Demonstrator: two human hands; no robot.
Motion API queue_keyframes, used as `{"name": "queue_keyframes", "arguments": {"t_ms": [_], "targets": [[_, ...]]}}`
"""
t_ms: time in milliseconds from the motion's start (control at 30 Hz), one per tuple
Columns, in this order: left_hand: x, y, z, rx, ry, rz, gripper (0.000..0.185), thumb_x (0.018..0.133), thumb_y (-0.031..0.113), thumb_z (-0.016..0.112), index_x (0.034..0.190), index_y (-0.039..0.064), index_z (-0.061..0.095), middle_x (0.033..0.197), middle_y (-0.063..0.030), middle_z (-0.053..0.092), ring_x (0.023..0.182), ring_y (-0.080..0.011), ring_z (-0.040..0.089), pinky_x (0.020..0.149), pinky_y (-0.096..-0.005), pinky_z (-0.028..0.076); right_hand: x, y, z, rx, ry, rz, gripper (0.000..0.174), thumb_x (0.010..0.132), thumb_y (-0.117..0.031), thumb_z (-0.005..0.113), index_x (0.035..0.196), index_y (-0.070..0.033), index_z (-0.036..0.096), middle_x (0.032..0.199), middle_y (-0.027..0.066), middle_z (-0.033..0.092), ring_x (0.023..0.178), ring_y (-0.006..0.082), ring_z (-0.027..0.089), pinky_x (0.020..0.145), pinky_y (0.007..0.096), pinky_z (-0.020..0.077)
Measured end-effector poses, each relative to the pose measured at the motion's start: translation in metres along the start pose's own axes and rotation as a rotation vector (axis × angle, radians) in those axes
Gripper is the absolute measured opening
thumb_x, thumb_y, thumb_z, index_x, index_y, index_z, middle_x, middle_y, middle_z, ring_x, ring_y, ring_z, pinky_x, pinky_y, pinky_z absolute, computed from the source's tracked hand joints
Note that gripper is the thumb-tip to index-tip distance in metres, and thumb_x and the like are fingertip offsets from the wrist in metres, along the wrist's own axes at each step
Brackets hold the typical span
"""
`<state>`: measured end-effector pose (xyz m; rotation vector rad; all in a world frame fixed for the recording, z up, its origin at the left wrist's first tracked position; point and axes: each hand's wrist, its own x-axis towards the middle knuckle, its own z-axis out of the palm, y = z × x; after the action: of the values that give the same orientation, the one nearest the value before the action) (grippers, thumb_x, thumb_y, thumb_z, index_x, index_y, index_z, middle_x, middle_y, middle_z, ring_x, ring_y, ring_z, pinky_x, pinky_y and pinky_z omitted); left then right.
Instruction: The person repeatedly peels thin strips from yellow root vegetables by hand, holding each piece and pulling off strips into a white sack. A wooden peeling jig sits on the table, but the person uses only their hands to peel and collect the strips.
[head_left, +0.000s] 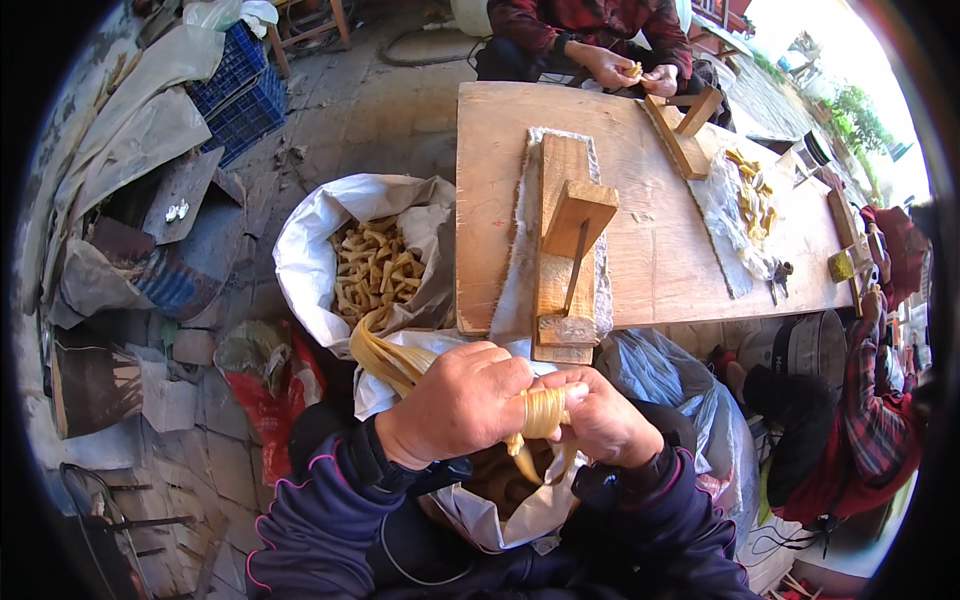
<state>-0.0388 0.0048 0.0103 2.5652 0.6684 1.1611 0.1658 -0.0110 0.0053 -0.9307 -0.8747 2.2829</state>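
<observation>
A bundle of pliable yellow strips (545, 412) is wound in several turns between my two hands. My left hand (461, 401) grips it from the left, and a long tail of strips (390, 360) hangs out beyond that hand. The fingers and thumb of my right hand (611, 424) pinch the wound part from the right. Below both hands, a white woven sack (484, 521) gapes at my lap; its contents are shaded. Just ahead, a wooden stand with a slanted thin metal bar (577, 225) rests on a pale cloth (514, 292).
A white sack (307, 247) of yellow-brown knotted pieces (379, 262) stands left of the wooden table (495, 112). Across it, a person's hands (622, 71) hold a small yellow piece. Another wooden stand (682, 135) and yellow pieces on plastic (754, 199) lie right. Blue crates (244, 97) stand far left.
</observation>
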Motion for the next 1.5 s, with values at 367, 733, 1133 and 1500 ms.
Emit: {"name": "queue_keyframes", "arguments": {"t_ms": [367, 733, 1133, 1500], "targets": [[0.0, 0.01, 0.005, -0.133, 0.073, -0.375, 0.032, 0.072, 0.004, 0.072, 0.104, 0.001, 0.07, 0.119, -0.0151, 0.065, 0.087, -0.0317, 0.071, 0.072, -0.0373, 0.057, -0.005, 0.01, 0.007, -0.127, 0.305, -0.506, 0.014, 0.095, -0.013, 0.067, 0.1, 0.0, 0.068, 0.082, 0.0047, 0.068, 0.068, 0.0107, 0.06, 0.061, 0.0247, 0.047], [0.002, 0.008, 0.006, -0.339, 0.131, -0.339, 0.007, 0.084, 0.001, 0.067, 0.09, -0.003, 0.067, 0.109, -0.016, 0.068, 0.08, -0.0244, 0.07, 0.07, -0.0321, 0.056, -0.003, 0.009, 0.005, -0.58, 0.295, -0.236, 0.041, 0.1, -0.038, 0.057, 0.081, -0.002, 0.064, 0.067, 0.0029, 0.057, 0.057, 0.0146, 0.051, 0.053, 0.0285, 0.0395], [-0.002, 0.001, -0.014, -0.919, 0.107, -0.852, 0.026, 0.088, 0.016, 0.075, 0.106, -0.002, 0.067, 0.095, -0.0055, 0.069, 0.08, -0.0085, 0.062, 0.069, -0.024, 0.05, -0.005, -0.001, 0.005, -0.088, 0.14, -0.067, 0.044, 0.102, -0.04, 0.053, 0.08, -0.003, 0.063, 0.067, -0.0028, 0.05, 0.056, 0.0044, 0.033, 0.051, 0.0219, 0.0242], [0.008, 0.001, 0.007, -0.792, 0.277, -0.908, 0.009, 0.089, 0.008, 0.068, 0.096, 0.004, 0.065, 0.081, 0.0023, 0.063, 0.073, -0.0046, 0.056, 0.065, -0.0219, 0.046, -0.015, -0.02, -0.003, -0.25, 0.477, -0.397, 0.017, 0.091, -0.015, 0.074, 0.083, -0.002, 0.065, 0.071, -0.0048, 0.059, 0.063, 0.0025, 0.049, 0.057, 0.0187, 0.0385]]}}
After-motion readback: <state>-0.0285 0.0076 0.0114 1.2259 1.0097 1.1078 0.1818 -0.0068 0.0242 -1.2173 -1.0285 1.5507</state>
